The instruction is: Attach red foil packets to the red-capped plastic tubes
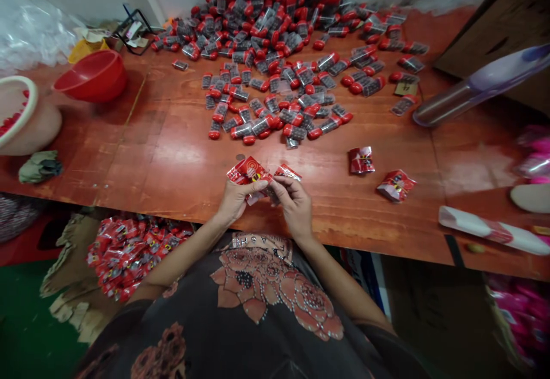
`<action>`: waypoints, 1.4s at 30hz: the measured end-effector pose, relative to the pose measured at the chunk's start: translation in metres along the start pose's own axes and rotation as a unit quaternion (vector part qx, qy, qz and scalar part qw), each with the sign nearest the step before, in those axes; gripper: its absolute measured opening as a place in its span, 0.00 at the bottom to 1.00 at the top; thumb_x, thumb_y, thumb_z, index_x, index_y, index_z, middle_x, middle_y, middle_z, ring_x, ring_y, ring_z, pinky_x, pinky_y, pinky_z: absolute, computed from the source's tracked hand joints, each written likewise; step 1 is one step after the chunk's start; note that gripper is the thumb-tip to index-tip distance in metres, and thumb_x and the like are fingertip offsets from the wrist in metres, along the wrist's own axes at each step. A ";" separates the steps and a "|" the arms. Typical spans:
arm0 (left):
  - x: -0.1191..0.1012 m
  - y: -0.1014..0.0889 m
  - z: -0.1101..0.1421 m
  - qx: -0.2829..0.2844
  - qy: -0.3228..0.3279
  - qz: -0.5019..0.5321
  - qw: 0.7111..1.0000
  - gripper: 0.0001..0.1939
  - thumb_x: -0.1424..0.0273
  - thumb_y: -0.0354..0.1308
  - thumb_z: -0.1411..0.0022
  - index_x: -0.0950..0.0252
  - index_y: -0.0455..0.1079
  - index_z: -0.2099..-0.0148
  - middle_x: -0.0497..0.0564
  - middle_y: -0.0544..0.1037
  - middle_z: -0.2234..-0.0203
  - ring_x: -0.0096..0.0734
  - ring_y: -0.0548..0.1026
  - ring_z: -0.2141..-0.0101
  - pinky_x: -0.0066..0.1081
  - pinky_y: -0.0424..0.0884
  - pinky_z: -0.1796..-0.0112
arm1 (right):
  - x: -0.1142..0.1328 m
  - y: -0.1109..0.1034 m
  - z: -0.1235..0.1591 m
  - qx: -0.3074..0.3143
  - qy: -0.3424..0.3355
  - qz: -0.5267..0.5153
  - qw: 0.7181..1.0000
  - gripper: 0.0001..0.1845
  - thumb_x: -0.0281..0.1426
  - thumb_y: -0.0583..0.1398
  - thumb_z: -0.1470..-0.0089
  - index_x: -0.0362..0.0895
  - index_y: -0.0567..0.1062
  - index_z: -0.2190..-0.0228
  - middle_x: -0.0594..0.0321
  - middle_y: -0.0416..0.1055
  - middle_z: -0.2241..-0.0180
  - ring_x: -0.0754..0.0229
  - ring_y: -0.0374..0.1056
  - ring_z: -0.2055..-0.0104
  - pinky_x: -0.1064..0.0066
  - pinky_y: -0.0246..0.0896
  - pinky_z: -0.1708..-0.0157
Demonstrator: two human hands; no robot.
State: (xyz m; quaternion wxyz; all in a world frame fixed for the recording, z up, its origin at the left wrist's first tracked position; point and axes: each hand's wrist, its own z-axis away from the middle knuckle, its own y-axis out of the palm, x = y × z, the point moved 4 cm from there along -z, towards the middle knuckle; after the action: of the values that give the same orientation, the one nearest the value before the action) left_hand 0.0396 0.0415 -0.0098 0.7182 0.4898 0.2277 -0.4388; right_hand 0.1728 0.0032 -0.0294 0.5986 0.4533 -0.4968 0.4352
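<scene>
The print on the red foil packets (249,172) is too small to be read. They are being pinched between the left hand (234,198) and right hand (294,207), which are being held close together, fingers curled, just above the red-stained wooden table (180,178); red-capped clear tubes (258,41) are being shown heaped beyond.

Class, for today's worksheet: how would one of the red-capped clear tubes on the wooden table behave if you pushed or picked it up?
A red-capped clear tube would probably roll when pushed, since it looks cylindrical and lies on its side on the glossy tabletop. It likely feels stiff, its clear wall holding its shape around the dark contents.
</scene>
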 end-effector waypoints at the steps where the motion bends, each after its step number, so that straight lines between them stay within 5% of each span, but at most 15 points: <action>1: 0.000 -0.001 -0.001 -0.008 0.002 -0.005 1.000 0.16 0.77 0.74 0.60 0.63 0.74 0.67 0.48 0.80 0.71 0.30 0.77 0.70 0.31 0.75 0.66 | 0.001 -0.001 0.000 0.009 -0.019 0.015 1.000 0.12 0.38 0.61 0.42 0.52 0.78 0.56 0.63 0.76 0.62 0.59 0.73 0.63 0.62 0.73 0.61; 6: 0.001 -0.009 -0.004 -0.029 0.009 -0.046 0.998 0.17 0.73 0.75 0.61 0.64 0.75 0.67 0.47 0.80 0.74 0.29 0.76 0.74 0.31 0.75 0.69 | 0.005 -0.002 0.001 0.084 -0.084 0.083 0.989 0.20 0.34 0.63 0.44 0.58 0.76 0.49 0.61 0.70 0.55 0.55 0.69 0.50 0.55 0.67 0.46; 11: 0.011 -0.007 -0.003 -0.001 -0.008 -0.046 0.999 0.16 0.75 0.75 0.62 0.65 0.76 0.68 0.49 0.81 0.73 0.29 0.76 0.73 0.31 0.75 0.66 | -0.007 0.002 0.000 0.055 0.001 -0.009 0.998 0.24 0.33 0.63 0.45 0.56 0.72 0.47 0.60 0.72 0.55 0.55 0.71 0.53 0.54 0.70 0.49; 15: 0.010 -0.013 -0.005 -0.029 0.017 -0.010 0.999 0.15 0.72 0.75 0.60 0.64 0.76 0.68 0.48 0.81 0.72 0.29 0.77 0.72 0.30 0.75 0.65 | -0.014 -0.002 -0.002 0.048 0.009 -0.005 0.999 0.20 0.34 0.64 0.46 0.54 0.75 0.50 0.59 0.73 0.54 0.54 0.71 0.53 0.53 0.70 0.49; 21: 0.012 -0.015 -0.004 0.003 -0.002 -0.032 0.999 0.13 0.75 0.74 0.59 0.65 0.77 0.68 0.50 0.81 0.72 0.29 0.77 0.72 0.30 0.75 0.65 | -0.024 -0.008 -0.011 0.061 0.006 0.032 0.998 0.22 0.35 0.68 0.52 0.53 0.77 0.53 0.61 0.75 0.56 0.56 0.72 0.57 0.58 0.71 0.54; 26: 0.019 -0.019 -0.005 0.004 -0.034 -0.026 0.999 0.15 0.74 0.74 0.58 0.67 0.76 0.66 0.50 0.81 0.72 0.29 0.77 0.71 0.31 0.75 0.64 | -0.032 -0.010 -0.018 0.063 0.067 0.019 0.996 0.17 0.40 0.67 0.52 0.47 0.79 0.60 0.63 0.75 0.67 0.60 0.69 0.70 0.67 0.69 0.71; 29: 0.018 -0.034 -0.010 -0.046 -0.092 0.019 0.994 0.15 0.76 0.71 0.53 0.67 0.75 0.60 0.52 0.82 0.69 0.33 0.79 0.69 0.34 0.75 0.61 | -0.028 -0.026 -0.023 0.014 0.045 0.114 0.992 0.15 0.41 0.66 0.51 0.45 0.79 0.63 0.62 0.73 0.69 0.59 0.68 0.69 0.65 0.68 0.69; 32: 0.013 -0.046 -0.014 -0.080 -0.131 0.063 0.986 0.18 0.85 0.64 0.52 0.68 0.73 0.57 0.56 0.82 0.64 0.37 0.80 0.62 0.38 0.73 0.55 | -0.017 -0.038 -0.023 -0.052 -0.036 0.261 0.963 0.16 0.40 0.68 0.53 0.47 0.79 0.62 0.58 0.72 0.61 0.56 0.68 0.63 0.59 0.67 0.59; 34: 0.011 -0.046 -0.016 -0.072 -0.125 0.080 0.986 0.20 0.88 0.61 0.52 0.68 0.73 0.56 0.57 0.82 0.62 0.40 0.79 0.57 0.39 0.72 0.52 | -0.016 -0.032 -0.019 -0.036 -0.053 0.279 0.958 0.19 0.40 0.68 0.52 0.48 0.77 0.57 0.57 0.71 0.58 0.56 0.69 0.63 0.58 0.67 0.58; 38: 0.016 -0.035 -0.017 -0.054 -0.080 0.103 0.990 0.15 0.84 0.63 0.47 0.67 0.74 0.57 0.55 0.82 0.63 0.38 0.79 0.58 0.37 0.73 0.53 | -0.027 0.004 -0.012 0.105 0.011 0.121 0.987 0.19 0.37 0.65 0.48 0.49 0.72 0.54 0.64 0.71 0.67 0.60 0.68 0.69 0.66 0.68 0.68; 42: 0.028 -0.027 -0.016 -0.039 -0.068 0.102 0.992 0.08 0.80 0.67 0.49 0.69 0.75 0.64 0.52 0.81 0.69 0.29 0.78 0.69 0.29 0.74 0.62 | -0.032 0.023 -0.021 0.097 0.037 0.026 0.994 0.16 0.37 0.62 0.45 0.48 0.71 0.55 0.67 0.70 0.70 0.62 0.67 0.71 0.70 0.67 0.73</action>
State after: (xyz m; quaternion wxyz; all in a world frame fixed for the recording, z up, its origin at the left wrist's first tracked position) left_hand 0.0324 0.0410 -0.0509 0.7916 0.4513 0.1443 -0.3858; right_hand 0.1507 0.0257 -0.0609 0.5579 0.4800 -0.4414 0.5133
